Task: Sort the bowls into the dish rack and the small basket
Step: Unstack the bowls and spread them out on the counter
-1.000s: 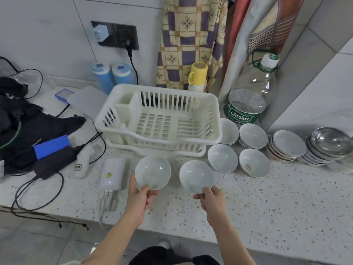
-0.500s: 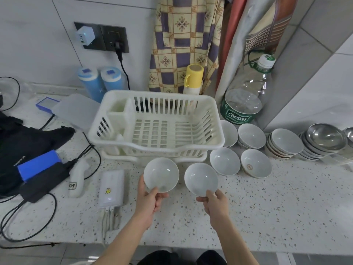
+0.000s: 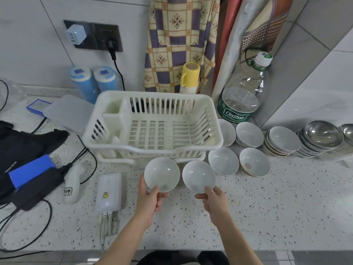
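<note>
Each grip holds a white porcelain bowl just short of the white slatted plastic dish rack (image 3: 152, 129), whose near rim stands directly ahead. Above that rim the rack's floor lies open. Right of the right hand (image 3: 214, 200), loose white bowls (image 3: 223, 162) crowd the speckled desk (image 3: 286, 203). Left of the left hand (image 3: 150, 199), a white power bank (image 3: 108, 192) blocks.

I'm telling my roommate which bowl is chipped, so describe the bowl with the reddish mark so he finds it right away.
Start at the white dish rack on the speckled counter. Right of its front corner two loose bowls sit side by side. Take the bowl with the mark, the right-hand one: it alone shows a reddish emblem inside, while the plain bowl beside it has none.
</note>
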A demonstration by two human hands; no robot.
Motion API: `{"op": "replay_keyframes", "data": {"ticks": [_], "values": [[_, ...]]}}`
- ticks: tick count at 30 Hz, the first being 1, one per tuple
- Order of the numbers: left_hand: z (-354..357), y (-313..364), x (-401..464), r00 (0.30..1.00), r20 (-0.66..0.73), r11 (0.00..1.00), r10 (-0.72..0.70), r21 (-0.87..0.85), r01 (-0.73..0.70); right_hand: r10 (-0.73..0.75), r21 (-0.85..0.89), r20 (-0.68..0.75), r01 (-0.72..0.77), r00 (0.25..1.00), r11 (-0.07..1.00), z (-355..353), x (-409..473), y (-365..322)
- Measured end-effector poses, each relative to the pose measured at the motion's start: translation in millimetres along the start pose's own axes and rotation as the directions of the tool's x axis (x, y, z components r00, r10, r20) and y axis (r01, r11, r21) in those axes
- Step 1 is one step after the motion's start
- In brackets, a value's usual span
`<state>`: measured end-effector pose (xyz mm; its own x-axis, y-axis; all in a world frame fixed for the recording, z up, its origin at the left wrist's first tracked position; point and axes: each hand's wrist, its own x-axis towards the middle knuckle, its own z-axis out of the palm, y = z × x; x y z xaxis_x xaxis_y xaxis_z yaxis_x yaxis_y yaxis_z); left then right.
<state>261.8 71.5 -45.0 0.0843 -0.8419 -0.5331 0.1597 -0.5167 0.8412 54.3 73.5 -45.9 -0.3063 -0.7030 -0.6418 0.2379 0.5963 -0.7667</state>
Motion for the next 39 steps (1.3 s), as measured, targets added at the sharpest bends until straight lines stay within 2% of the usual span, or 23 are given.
{"op": "replay_keyframes", "data": {"ticks": [12,24,30,32,34,37,39], "values": [[-2.3,5.9,3.1,0.999,0.01,0.993,-0.043,0.109,0.041,0.014,0.006,0.017,-0.014,1.0,1.0,-3.1,6.5,-1.8],[-2.1,8.5,2.2,0.997,0.001,0.987,-0.075,0.141,0.074,0.033,-0.008,0.033,-0.033,0.999,0.999,-1.9,2.7,-5.3],[0.6,6.7,-0.8,0.999,-0.029,0.983,-0.017,0.18,0.022,0.094,-0.008,0.071,-0.094,0.993,0.996,-8.5,2.2,-7.4],[2.7,3.7,-2.6,0.996,-0.093,0.98,0.006,0.196,0.012,0.114,-0.089,0.071,-0.107,0.991,0.99,-13.7,2.3,-10.1],[5.5,0.0,-2.9,0.973,-0.226,0.971,0.053,0.239,0.003,0.122,-0.194,0.056,-0.109,0.991,0.975,-21.7,2.9,-14.7],[12.1,-2.9,-4.1,0.894,-0.427,0.97,0.135,0.24,-0.032,0.074,-0.332,-0.015,-0.075,0.997,0.94,-43.2,5.5,-26.5],[20.7,-0.8,-7.2,0.848,-0.497,0.97,0.186,0.23,-0.078,0.039,-0.371,-0.04,-0.051,0.998,0.927,-62.5,7.2,-38.4]]}}
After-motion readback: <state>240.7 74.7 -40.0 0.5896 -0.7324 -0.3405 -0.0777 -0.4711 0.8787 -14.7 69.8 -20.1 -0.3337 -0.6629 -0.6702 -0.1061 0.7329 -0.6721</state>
